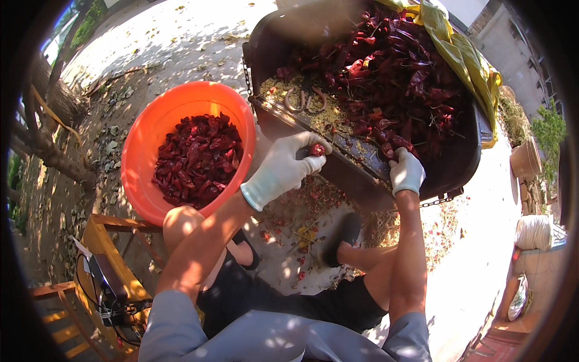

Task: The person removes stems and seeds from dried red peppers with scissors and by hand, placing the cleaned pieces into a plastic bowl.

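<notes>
My left hand (289, 165), in a white knit glove, holds a short piece of dried red chili (317, 150) between thumb and fingers, in front of the dark tub's near edge. My gloved right hand (406, 171) pinches a dried red chili pepper (401, 144) at the edge of the chili heap (389, 77). That heap lies in a large dark plastic tub (470, 167). Curved metal pieces (316, 100) stand among pale seeds (332, 115) beside a board (357, 156) across the tub. Left of my left hand, an orange basin (140, 149) holds many dried chili pieces (199, 158).
A yellow plastic bag (466, 54) drapes over the tub's far right rim. At lower left stands a wooden chair (108, 267) with a dark device and cables (108, 285). Chili scraps (316, 199) litter the ground between my feet. Tree trunks (54, 99) rise at left.
</notes>
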`<state>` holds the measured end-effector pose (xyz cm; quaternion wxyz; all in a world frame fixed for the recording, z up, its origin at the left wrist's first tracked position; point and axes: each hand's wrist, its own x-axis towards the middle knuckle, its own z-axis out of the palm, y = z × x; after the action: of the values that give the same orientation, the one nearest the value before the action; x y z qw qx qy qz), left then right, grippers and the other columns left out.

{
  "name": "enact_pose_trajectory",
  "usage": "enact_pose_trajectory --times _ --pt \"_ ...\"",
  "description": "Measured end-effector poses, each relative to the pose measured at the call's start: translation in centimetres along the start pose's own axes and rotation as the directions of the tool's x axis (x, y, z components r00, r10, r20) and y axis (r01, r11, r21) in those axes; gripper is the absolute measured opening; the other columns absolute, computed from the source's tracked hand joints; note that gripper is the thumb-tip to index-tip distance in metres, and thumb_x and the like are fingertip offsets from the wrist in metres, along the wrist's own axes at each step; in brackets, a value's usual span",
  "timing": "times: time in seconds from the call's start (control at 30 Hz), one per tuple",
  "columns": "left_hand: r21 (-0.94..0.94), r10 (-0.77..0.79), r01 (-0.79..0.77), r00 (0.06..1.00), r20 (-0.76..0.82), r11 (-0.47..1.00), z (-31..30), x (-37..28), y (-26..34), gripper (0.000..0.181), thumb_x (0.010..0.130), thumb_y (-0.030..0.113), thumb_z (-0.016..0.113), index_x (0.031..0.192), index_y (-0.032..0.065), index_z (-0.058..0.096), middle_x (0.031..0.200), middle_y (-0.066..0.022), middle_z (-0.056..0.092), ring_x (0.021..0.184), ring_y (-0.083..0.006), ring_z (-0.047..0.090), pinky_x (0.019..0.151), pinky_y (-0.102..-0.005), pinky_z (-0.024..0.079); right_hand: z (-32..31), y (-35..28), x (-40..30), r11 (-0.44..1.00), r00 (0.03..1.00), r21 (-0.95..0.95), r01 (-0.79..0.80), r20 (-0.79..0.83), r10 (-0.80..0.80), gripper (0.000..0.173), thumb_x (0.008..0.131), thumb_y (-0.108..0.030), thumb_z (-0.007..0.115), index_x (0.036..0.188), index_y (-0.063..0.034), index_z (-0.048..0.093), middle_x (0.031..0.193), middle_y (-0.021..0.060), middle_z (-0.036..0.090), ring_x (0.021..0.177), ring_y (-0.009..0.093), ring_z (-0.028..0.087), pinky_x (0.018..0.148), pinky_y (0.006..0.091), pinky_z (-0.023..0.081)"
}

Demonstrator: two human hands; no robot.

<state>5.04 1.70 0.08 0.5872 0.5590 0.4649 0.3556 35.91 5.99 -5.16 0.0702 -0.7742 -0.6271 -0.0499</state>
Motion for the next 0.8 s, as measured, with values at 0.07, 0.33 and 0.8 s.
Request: enact_pose_trajectory --times 0.07,0.33,0.8 --pt "0.013 0.021 -0.020 1.000 -0.021 1.000 0.2 0.0 0.0 0.021 0.092 0.017 0.068 0.109 0.0049 0.065 0.078 0.0014 0.064 0.054 -0.0025 0.051 0.045 -0.0206 0.042 -0.4 -0.4 -0.4 0.991 0.998 0.137 -0.006 -0.066 0.015 0.022 0.081 -0.017 0.072 0.102 -0.0116 0.067 0.099 0.0118 0.072 0.094 0.034 0.067 0.082 0.0427 0.053" --pt "0.106 0.118 -0.108 0.989 -0.091 0.988 0.9 0.4 -0.5 0.048 0.085 0.028 0.077 0.127 0.0082 0.063 0.077 0.0001 0.062 0.056 -0.0051 0.053 0.052 -0.0231 0.045 -2.5 -8.9 -6.0 0.473 0.990 0.870 0.141 -0.127 -0.063 0.017 0.084 -0.007 0.073 0.096 -0.0003 0.062 0.081 0.0074 0.070 0.069 0.012 0.067 0.068 0.0267 0.054" --pt "0.499 0.470 -0.391 0.882 -0.039 0.773 -0.1 1.2 -3.0 0.038 0.080 0.023 0.080 0.109 0.0023 0.067 0.094 -0.0129 0.066 0.087 -0.0246 0.066 0.081 -0.0346 0.052 -4.9 -11.6 -7.8 0.180 0.964 0.971 0.157 -0.111 -0.243 0.028 0.086 0.004 0.065 0.114 0.0001 0.067 0.098 0.0076 0.071 0.081 0.011 0.067 0.072 0.0252 0.054"
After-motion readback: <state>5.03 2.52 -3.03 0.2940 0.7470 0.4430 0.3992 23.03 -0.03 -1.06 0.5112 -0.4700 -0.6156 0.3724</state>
